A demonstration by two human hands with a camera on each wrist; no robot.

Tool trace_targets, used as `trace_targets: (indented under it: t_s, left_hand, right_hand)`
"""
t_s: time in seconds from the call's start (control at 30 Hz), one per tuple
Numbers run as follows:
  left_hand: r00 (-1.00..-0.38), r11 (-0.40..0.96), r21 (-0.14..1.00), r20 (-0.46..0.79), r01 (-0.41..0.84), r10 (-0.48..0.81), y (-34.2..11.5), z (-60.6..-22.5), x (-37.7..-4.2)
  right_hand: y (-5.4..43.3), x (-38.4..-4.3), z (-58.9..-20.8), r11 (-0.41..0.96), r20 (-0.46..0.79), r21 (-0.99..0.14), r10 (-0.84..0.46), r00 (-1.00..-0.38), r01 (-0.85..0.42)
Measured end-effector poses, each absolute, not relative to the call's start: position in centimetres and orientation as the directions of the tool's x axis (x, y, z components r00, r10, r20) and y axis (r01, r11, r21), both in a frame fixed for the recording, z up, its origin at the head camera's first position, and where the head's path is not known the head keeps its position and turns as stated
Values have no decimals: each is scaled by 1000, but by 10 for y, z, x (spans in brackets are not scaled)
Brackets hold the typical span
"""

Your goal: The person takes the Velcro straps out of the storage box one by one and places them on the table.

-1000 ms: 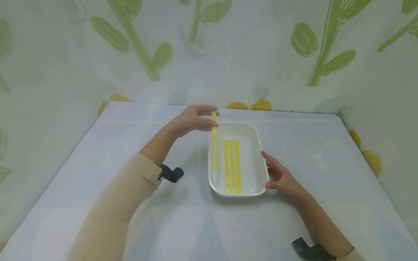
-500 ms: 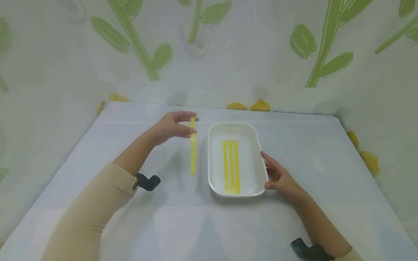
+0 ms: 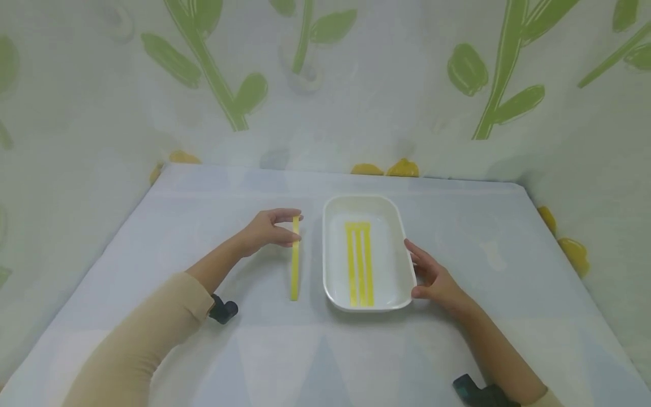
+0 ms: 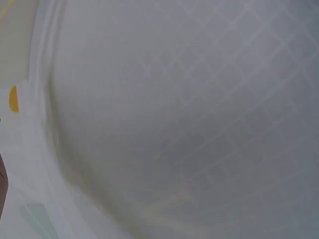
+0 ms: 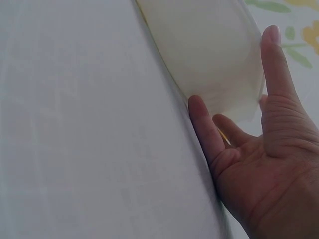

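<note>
My left hand (image 3: 269,229) pinches a thin, flat yellow strip (image 3: 295,271) near its far end, to the left of a white rectangular dish (image 3: 330,285). The strip points toward me, its near end close over the table. Three similar yellow strips (image 3: 360,265) lie side by side in the dish, with yellow across their far ends. On the dish's right side rests my right hand (image 3: 434,282), thumb and fingers spread along the outer wall. The right wrist view has those fairly straight fingers (image 5: 199,117) against the dish (image 5: 209,50). Only a sliver of left hand (image 4: 2,184) shows in the left wrist view.
A pale patterned cloth covers the table (image 3: 254,362). Behind it and at both sides stand pale hangings (image 3: 386,85) with green leaves and yellow shapes. Each wrist wears a dark camera (image 3: 224,310).
My left hand has moved left from over the dish's left rim, then nearer to me and lower, carrying the yellow strip with it. The right hand and the dish stay put.
</note>
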State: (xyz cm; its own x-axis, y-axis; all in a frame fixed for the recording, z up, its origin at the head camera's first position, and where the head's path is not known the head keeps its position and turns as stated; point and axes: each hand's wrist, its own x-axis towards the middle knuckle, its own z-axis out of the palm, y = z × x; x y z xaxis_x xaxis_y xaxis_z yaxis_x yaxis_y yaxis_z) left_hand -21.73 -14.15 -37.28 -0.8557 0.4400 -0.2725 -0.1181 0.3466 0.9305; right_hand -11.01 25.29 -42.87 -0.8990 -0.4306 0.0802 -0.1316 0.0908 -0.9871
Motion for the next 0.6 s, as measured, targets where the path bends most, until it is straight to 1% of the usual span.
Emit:
trace_targets:
  t_s: [0.17, 0.3, 0.4, 0.6]
  left_hand:
    - [-845, 352, 929, -274, -110, 459, -136, -388, -216]
    - [-847, 459, 886, -294, -66, 444, -132, -399, -215]
    - [-859, 541, 841, -273, 6, 434, -128, -405, -216]
    - [-874, 638, 767, -265, 66, 408, -123, -408, -218]
  right_hand:
    - [252, -110, -428, 100, 82, -986, -426, -901, -137]
    - [253, -110, -429, 95, 78, -987, -431, -899, -131]
    - [254, -108, -429, 75, 92, -988, -433, -897, -138]
    - [254, -109, -429, 84, 86, -987, -436, -896, -136]
